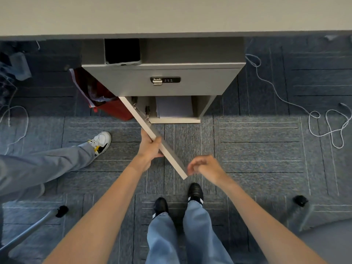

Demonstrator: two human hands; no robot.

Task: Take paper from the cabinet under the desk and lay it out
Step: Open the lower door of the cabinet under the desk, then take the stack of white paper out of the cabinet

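Observation:
A grey cabinet [133,82] stands under the pale desk [171,14]. Its lower door [171,153] is swung open toward me. My left hand [149,147] grips the door's top edge about midway along. My right hand [204,165] hovers just right of the door's free end, fingers loosely curled and blurred, holding nothing. Inside the open lower compartment lies a stack of white paper [174,106]. The upper drawer carries a combination lock [165,80].
Another person's leg and white sneaker [100,141] stand at the left. A red bag [106,100] sits beside the cabinet. White cables [323,121] loop on the carpet at right. Chair legs with castors [300,201] are near both lower corners. My feet [177,202] are on the carpet.

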